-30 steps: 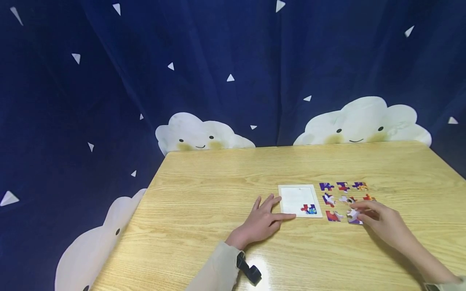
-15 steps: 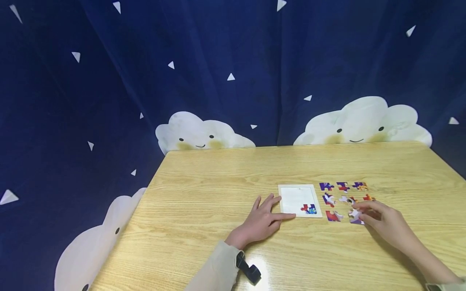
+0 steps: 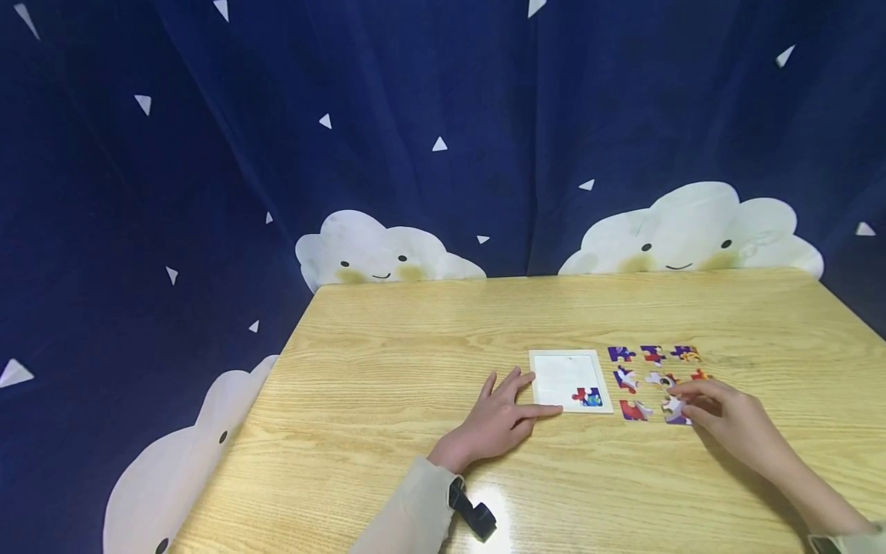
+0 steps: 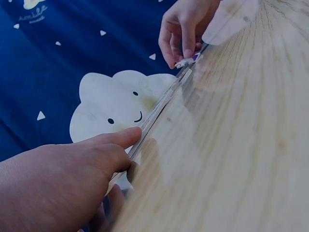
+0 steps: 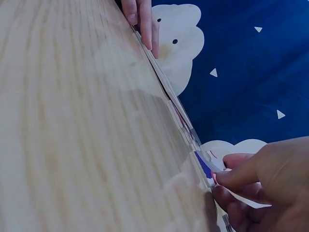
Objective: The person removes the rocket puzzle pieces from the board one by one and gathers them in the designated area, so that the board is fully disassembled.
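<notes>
My left hand [image 3: 490,425] lies with its fingers spread, fingertips resting on the left and near edges of a white square puzzle tray [image 3: 564,353]. In the tray's near right corner sit red and blue jigsaw pieces [image 3: 591,398]. At the near edge of the loose pieces, the thumb and fingers of my right hand [image 3: 737,431] pinch a white and purple puzzle piece [image 3: 674,411]. The right wrist view shows that piece [image 5: 206,166] tilted at the fingertips. A red and purple piece [image 3: 633,411] lies just left of it. My right fingers partly cover the pieces behind.
Several loose puzzle pieces lie in rough rows right of the tray, among them a purple one [image 3: 620,354] and an orange one [image 3: 687,354]. The wooden table [image 3: 415,338] meets a dark blue curtain [image 3: 388,92] with clouds at its far edge.
My right hand and the white and purple piece have shifted slightly to the right, away from the red and purple piece. My left hand has stayed on the tray.
</notes>
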Demonstrator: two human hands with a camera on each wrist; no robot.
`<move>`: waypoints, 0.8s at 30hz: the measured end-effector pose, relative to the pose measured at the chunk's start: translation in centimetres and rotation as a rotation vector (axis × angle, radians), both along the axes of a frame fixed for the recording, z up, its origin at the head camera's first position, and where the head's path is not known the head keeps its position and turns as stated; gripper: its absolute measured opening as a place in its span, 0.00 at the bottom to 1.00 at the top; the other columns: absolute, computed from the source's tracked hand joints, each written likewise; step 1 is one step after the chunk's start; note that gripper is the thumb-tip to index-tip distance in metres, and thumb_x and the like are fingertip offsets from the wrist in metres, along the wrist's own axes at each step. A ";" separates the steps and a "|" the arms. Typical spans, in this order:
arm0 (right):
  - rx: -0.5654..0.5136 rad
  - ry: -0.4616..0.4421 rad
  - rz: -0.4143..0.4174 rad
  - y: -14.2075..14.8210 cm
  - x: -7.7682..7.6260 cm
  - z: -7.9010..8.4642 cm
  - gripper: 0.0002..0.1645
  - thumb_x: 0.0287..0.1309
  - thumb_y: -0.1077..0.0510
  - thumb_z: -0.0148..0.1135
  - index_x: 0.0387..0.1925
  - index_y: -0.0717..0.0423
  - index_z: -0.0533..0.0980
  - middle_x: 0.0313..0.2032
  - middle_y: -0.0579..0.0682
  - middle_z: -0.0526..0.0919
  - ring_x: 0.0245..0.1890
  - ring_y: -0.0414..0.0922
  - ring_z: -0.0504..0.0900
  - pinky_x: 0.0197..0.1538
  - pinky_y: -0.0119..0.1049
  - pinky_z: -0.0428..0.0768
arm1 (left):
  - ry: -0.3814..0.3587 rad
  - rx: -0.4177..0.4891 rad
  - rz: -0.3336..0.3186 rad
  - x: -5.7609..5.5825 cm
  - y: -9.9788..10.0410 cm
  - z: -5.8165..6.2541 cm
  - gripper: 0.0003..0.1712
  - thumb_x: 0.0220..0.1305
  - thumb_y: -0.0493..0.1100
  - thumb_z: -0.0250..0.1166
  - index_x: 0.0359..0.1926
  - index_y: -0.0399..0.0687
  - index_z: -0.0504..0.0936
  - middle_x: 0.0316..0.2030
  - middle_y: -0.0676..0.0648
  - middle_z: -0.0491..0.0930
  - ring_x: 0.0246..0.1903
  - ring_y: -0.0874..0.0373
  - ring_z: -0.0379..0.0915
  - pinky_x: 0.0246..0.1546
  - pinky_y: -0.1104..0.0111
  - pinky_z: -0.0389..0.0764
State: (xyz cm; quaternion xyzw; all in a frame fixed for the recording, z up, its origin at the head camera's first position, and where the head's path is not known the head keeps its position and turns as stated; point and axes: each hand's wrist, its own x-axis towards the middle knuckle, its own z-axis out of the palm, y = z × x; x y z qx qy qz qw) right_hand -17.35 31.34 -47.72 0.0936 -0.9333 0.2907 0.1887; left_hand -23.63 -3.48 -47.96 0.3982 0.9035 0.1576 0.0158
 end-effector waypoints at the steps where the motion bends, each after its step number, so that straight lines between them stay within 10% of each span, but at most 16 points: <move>1: 0.003 -0.004 0.004 0.0 0.0 0.0 0.18 0.45 0.75 0.69 0.40 0.57 0.84 0.32 0.55 0.85 0.31 0.16 0.66 0.29 0.15 0.70 | 0.002 -0.001 -0.001 0.0 0.0 0.0 0.23 0.75 0.49 0.46 0.63 0.84 0.71 0.76 0.47 0.56 0.77 0.47 0.45 0.74 0.41 0.49; 9: 0.058 0.010 0.043 0.2 -0.4 -0.1 0.18 0.46 0.74 0.69 0.40 0.57 0.84 0.24 0.38 0.76 0.24 0.26 0.61 0.23 0.26 0.64 | 0.009 -0.005 -0.007 -0.1 0.0 0.0 0.24 0.75 0.48 0.47 0.63 0.84 0.71 0.76 0.46 0.56 0.77 0.46 0.46 0.74 0.41 0.49; 24: 0.120 -0.096 0.098 0.8 -1.1 0.1 0.15 0.47 0.72 0.69 0.38 0.57 0.84 0.33 0.48 0.85 0.31 0.20 0.68 0.29 0.24 0.74 | 0.009 0.001 -0.006 -0.2 0.0 -0.2 0.23 0.76 0.48 0.47 0.63 0.84 0.71 0.75 0.46 0.56 0.77 0.46 0.46 0.74 0.41 0.49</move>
